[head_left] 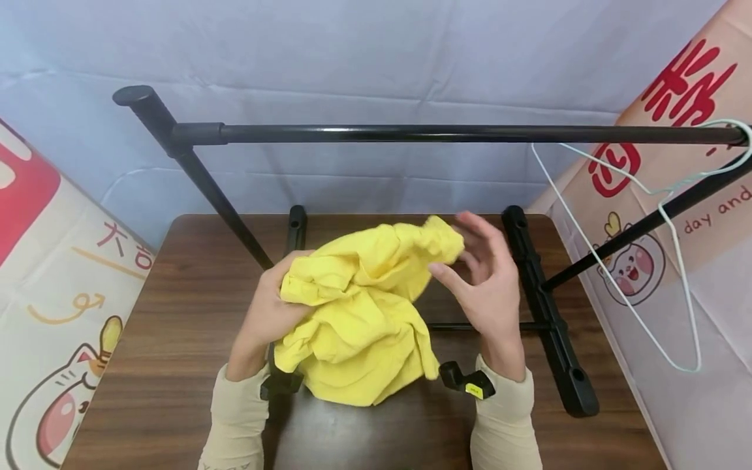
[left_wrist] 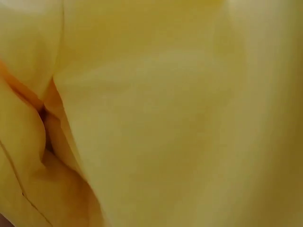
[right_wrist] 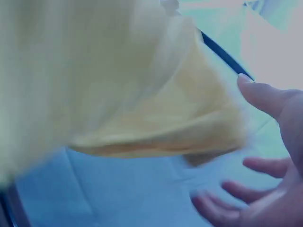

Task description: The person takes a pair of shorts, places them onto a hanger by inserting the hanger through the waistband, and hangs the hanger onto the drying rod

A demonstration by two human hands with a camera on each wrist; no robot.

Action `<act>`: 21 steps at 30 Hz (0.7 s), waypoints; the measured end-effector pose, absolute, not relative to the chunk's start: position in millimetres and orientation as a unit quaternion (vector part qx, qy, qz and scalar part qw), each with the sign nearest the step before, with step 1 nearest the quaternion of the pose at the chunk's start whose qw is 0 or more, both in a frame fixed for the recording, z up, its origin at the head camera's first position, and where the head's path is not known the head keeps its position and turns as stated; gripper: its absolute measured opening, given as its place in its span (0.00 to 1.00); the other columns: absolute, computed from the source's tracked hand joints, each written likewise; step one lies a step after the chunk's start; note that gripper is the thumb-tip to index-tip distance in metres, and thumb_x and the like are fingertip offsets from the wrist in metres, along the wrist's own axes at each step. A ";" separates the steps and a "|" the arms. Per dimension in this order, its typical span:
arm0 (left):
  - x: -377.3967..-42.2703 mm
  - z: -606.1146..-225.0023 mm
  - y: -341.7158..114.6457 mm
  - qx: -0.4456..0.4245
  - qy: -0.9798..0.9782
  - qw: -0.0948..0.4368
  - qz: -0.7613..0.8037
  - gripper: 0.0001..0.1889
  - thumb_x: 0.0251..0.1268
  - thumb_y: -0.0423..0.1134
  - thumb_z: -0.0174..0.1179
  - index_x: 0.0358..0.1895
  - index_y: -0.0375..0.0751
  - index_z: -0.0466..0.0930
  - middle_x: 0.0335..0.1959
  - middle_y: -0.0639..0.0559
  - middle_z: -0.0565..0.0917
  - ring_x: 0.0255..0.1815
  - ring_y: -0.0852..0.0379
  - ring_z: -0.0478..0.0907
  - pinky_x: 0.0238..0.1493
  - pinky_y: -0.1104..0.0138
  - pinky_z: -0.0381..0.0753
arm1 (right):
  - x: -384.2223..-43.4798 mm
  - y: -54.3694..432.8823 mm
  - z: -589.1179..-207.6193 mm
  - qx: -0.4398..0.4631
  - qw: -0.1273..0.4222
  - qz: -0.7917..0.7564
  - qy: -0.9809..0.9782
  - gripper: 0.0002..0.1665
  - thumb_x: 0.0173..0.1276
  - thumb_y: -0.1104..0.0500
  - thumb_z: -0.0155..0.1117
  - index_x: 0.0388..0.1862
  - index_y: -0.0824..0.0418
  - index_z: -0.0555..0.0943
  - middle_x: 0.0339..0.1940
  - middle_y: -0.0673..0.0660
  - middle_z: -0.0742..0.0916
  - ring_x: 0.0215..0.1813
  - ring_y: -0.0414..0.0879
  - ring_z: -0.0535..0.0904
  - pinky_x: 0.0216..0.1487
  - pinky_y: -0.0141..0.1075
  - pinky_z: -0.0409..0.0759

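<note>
Biggest first: we had a brown counter (head_left: pixel 176 326), then a black rack (head_left: pixel 376 134) standing on it. The yellow cloth (head_left: pixel 364 313) was a crumpled bundle over the counter, partly hiding the rack's left foot; whether its lowest fold touched the wood, we couldn't tell. A pale green hanger (head_left: pixel 683 274) hung at the rail's right end. The left hand (head_left: pixel 279 307) gripped the cloth's left side, thumb on top, other fingers mostly hidden. The right hand (head_left: pixel 487 284) had its fingers spread apart, just beside the cloth's upper right corner, holding nothing. Smallest: black wrist cameras (head_left: pixel 452 376).

The step looked to us like sorting out folds. Done well, we judged, it called for a firm left grip while the right pinched a single edge, not a wad of layers, then a gentle sideways pull, clear of the rack. Lopsided grabbing risked a twist.

Counts we logged: one counter, one rack, one cloth, one hanger, two hands, two wrist cameras.
</note>
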State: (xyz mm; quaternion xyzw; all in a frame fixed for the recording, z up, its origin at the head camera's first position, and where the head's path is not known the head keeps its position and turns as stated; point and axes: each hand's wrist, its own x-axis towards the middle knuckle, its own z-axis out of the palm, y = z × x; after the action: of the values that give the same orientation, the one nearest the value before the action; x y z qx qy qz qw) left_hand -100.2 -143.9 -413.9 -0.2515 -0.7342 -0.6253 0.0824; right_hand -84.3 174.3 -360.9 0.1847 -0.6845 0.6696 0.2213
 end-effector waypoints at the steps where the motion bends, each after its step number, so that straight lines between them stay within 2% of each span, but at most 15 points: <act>1: -100.2 -412.8 -144.2 -0.240 -0.736 0.094 -0.626 0.33 0.49 0.17 0.73 0.63 0.34 0.81 0.55 0.65 0.86 0.54 0.61 0.83 0.58 0.70 0.82 | -80.1 173.2 -359.4 0.186 0.234 0.668 -0.681 0.44 0.60 0.69 0.80 0.73 0.73 0.71 0.71 0.60 0.78 0.71 0.50 0.77 0.68 0.35 0.80; 4: -99.4 -410.1 -143.6 -0.227 -0.730 0.117 -0.634 0.33 0.47 0.16 0.73 0.62 0.33 0.81 0.54 0.65 0.86 0.53 0.62 0.83 0.57 0.71 0.82 | -68.0 165.9 -355.7 0.215 0.269 0.638 -0.689 0.52 0.57 0.54 0.85 0.73 0.77 0.70 0.74 0.67 0.74 0.76 0.56 0.71 0.78 0.42 0.72; 6: -98.5 -409.2 -141.8 -0.235 -0.716 0.127 -0.645 0.33 0.45 0.14 0.73 0.61 0.31 0.81 0.52 0.63 0.87 0.51 0.62 0.83 0.55 0.71 0.83 | -61.5 157.1 -355.1 0.239 0.255 0.599 -0.720 0.63 0.54 0.42 0.85 0.76 0.75 0.66 0.79 0.69 0.70 0.81 0.58 0.65 0.83 0.47 0.65; 9: -95.6 -407.1 -135.4 -0.266 -0.691 0.133 -0.659 0.33 0.42 0.14 0.73 0.59 0.28 0.80 0.51 0.62 0.87 0.50 0.63 0.83 0.55 0.71 0.83 | -54.7 140.3 -357.3 0.269 0.182 0.521 -0.789 0.80 0.47 0.27 0.82 0.86 0.67 0.53 0.88 0.64 0.55 0.89 0.57 0.49 0.88 0.55 0.52; 11: -93.2 -404.7 -129.1 -0.294 -0.673 0.126 -0.666 0.32 0.45 0.18 0.75 0.59 0.26 0.78 0.51 0.61 0.86 0.50 0.63 0.83 0.54 0.70 0.83 | -51.4 129.1 -359.5 0.276 0.111 0.486 -0.822 0.89 0.40 0.26 0.84 0.89 0.57 0.42 0.91 0.56 0.44 0.91 0.52 0.41 0.88 0.54 0.49; 12: -92.2 -403.0 -125.9 -0.307 -0.666 0.122 -0.669 0.31 0.47 0.21 0.76 0.59 0.26 0.78 0.51 0.61 0.86 0.50 0.63 0.83 0.54 0.69 0.84 | -50.3 123.8 -360.5 0.276 0.078 0.484 -0.827 0.93 0.38 0.29 0.88 0.89 0.53 0.38 0.91 0.53 0.42 0.91 0.51 0.40 0.88 0.53 0.50; 14: -90.2 -400.1 -120.7 -0.321 -0.655 0.114 -0.674 0.30 0.52 0.27 0.78 0.59 0.24 0.76 0.52 0.61 0.85 0.50 0.63 0.82 0.54 0.69 0.84 | -49.5 115.6 -362.4 0.267 0.035 0.492 -0.828 0.97 0.33 0.38 0.94 0.89 0.47 0.33 0.90 0.50 0.44 0.89 0.48 0.46 0.86 0.49 0.56; 16: -88.4 -398.1 -117.2 -0.323 -0.646 0.104 -0.684 0.30 0.55 0.30 0.78 0.60 0.23 0.75 0.53 0.60 0.84 0.50 0.62 0.82 0.54 0.68 0.84 | -48.9 109.9 -364.4 0.243 0.017 0.499 -0.832 0.97 0.33 0.44 0.96 0.88 0.40 0.33 0.88 0.46 0.52 0.84 0.44 0.57 0.82 0.45 0.65; 19: -86.0 -397.2 -114.1 -0.300 -0.657 0.092 -0.685 0.31 0.55 0.27 0.77 0.62 0.25 0.75 0.55 0.58 0.84 0.53 0.61 0.82 0.56 0.67 0.84 | -49.5 105.9 -370.7 0.205 0.037 0.488 -0.848 0.86 0.41 0.45 0.93 0.88 0.39 0.42 0.78 0.47 0.70 0.71 0.42 0.73 0.70 0.44 0.77; 21: -84.2 -397.4 -111.9 -0.276 -0.679 0.079 -0.676 0.34 0.54 0.24 0.76 0.66 0.30 0.74 0.58 0.56 0.83 0.56 0.60 0.82 0.58 0.67 0.84 | -51.0 104.5 -377.2 0.188 0.060 0.476 -0.857 0.74 0.50 0.46 0.89 0.87 0.43 0.50 0.69 0.50 0.79 0.62 0.43 0.80 0.61 0.44 0.82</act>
State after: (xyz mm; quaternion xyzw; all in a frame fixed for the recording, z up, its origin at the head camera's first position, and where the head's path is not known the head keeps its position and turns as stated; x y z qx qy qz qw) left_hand -84.2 -111.9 -397.4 -0.2765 -0.6787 -0.6758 0.0794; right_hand -51.0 104.5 -377.2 0.1880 -0.8570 0.4761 0.0600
